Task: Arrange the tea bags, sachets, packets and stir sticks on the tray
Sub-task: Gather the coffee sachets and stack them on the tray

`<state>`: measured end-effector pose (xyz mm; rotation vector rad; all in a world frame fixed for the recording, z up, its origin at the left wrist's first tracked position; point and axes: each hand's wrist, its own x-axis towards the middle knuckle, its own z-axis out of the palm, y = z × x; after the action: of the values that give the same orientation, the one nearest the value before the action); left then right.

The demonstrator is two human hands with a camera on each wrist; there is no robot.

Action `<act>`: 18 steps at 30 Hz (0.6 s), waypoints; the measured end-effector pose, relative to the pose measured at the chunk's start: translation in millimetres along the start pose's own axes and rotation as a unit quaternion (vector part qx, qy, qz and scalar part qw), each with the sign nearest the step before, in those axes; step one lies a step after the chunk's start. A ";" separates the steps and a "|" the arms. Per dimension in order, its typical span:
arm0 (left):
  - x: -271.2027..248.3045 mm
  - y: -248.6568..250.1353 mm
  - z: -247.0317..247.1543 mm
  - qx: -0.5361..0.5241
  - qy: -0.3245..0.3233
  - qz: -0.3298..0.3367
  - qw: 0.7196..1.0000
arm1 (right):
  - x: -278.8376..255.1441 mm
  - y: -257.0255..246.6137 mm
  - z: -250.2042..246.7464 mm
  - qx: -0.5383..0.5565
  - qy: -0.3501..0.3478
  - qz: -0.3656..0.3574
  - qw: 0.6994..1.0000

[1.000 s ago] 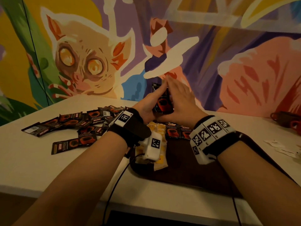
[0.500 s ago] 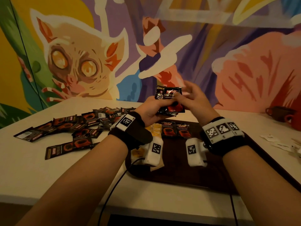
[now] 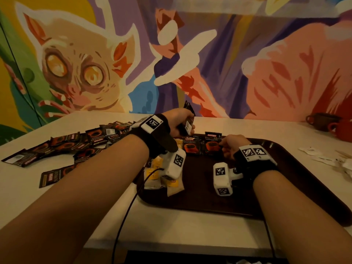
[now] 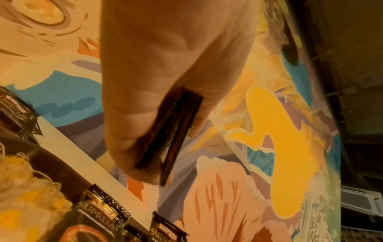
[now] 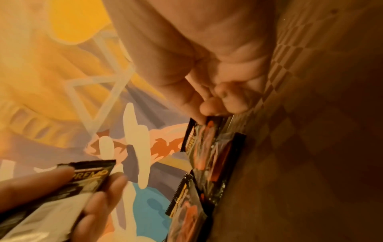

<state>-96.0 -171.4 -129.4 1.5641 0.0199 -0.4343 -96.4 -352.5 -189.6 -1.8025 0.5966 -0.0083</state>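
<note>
I am mid-way through laying coffee sachets in a row along the far edge of the tray (image 3: 297,180). My left hand (image 3: 179,122) hovers just above the tray's far left corner, fingers and thumb curled round a small stack of sachets (image 3: 187,122); the left wrist view shows at least two dark packets edge-on in that pinch, though I cannot count them exactly. My right hand (image 3: 229,146) is low at the tray's far edge, fingertips (image 5: 209,109) pinching the near right corner of one sachet (image 3: 213,144) that appears to lie flat, or nearly so, on the tray, just beside two others already in the row (image 3: 190,145). A heap of yellow tea bags (image 3: 162,174) sits at the tray's left edge, partly hidden under my left wrist unit. A loose spread of more sachets (image 3: 76,147) lies on the desk (image 3: 57,206) to the left of the tray, untouched. White paper packets (image 3: 323,159) lie off the tray near the desk's right edge, with what may be stir sticks among them. As I judge it, the step in hand is seating this sachet square with its neighbours. Next move: let go with the right, draw another from the left hand's stack, and set it further right along the same edge without nudging the row. Much remains off the tray.
</note>
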 end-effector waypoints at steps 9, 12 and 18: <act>7.7 -14.3 6.0 0.070 -0.036 -0.071 0.994 | 0.3 10.3 2.7 -0.060 -0.039 -0.046 0.996; 10.7 -17.5 7.6 0.101 -0.029 -0.069 0.992 | 1.9 7.0 5.9 -0.064 -0.035 -0.041 0.996; 10.1 -17.9 7.7 0.069 -0.039 -0.056 0.995 | -1.1 -3.3 10.3 -0.112 0.000 0.007 0.994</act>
<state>-93.7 -180.5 -149.2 1.6861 0.0175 -0.5941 -92.9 -342.2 -189.7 -2.0142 0.6304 0.0704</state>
